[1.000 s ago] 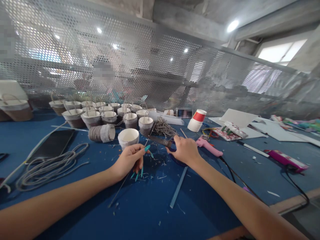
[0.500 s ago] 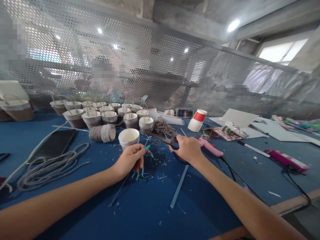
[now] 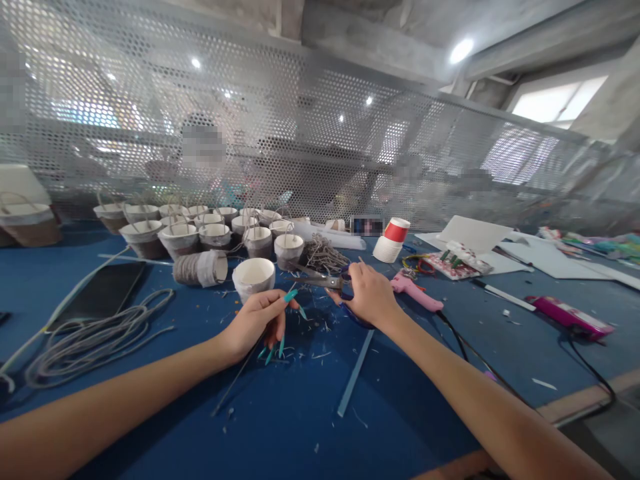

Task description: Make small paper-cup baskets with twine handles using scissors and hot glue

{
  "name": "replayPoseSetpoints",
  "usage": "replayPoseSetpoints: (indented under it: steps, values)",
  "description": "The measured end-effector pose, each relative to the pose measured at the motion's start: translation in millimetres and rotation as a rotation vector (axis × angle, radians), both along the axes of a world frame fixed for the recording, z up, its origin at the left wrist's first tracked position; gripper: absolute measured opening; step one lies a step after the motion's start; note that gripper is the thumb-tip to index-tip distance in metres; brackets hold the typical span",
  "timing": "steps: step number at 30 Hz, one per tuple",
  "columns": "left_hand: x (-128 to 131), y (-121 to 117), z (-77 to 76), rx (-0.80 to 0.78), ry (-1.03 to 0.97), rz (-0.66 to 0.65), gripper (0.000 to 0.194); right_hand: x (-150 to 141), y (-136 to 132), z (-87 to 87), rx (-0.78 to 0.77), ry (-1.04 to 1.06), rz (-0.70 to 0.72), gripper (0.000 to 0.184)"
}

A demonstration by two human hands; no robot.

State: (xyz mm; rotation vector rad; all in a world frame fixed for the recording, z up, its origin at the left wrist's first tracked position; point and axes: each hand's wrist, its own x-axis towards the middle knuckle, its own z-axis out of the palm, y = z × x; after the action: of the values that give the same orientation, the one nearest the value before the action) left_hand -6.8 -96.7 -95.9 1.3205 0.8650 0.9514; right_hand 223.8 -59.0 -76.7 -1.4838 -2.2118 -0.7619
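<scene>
My left hand (image 3: 257, 323), with long turquoise nails, is closed in a pinch on a thin grey cord (image 3: 235, 383). The cord's tail runs down toward the front of the blue table. My right hand (image 3: 370, 293) grips a pair of scissors (image 3: 320, 282) by the dark blue handles. Their blades point left, slightly parted, above and to the right of my left fingertips. Just behind my left hand stands a white cup (image 3: 255, 275). To its left lies a cord-wrapped cup (image 3: 193, 269) on its side.
Several small handled buckets (image 3: 180, 239) stand at the back left. A phone (image 3: 100, 293) and a loose grey cord coil (image 3: 110, 337) lie left. Bundled cord (image 3: 325, 253), stacked paper cups (image 3: 390, 243), a pink glue gun (image 3: 415, 292) and a magenta tool (image 3: 570, 317) sit beyond and right.
The scissors have turned so their blades lie more level, pointing left. The cord length that rose above my left fingers no longer shows clearly. My left hand keeps its pinch.
</scene>
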Motion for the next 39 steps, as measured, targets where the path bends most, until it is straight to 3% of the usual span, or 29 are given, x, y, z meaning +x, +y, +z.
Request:
replayPoseSetpoints:
  steps: [12, 28, 39]
  values:
    - [0, 1, -0.2, 0.023, 0.009, 0.045, 0.028, -6, -5, -1.8, -0.043, -0.020, -0.098, 0.050]
    - [-1, 3, -2.5, 0.041, -0.001, 0.063, 0.025, -12, -8, -2.0, -0.100, 0.010, -0.126, 0.059]
    - [-1, 4, -7.2, 0.072, 0.001, 0.024, 0.024, -18, -12, -4.8, -0.059, 0.003, -0.116, 0.061]
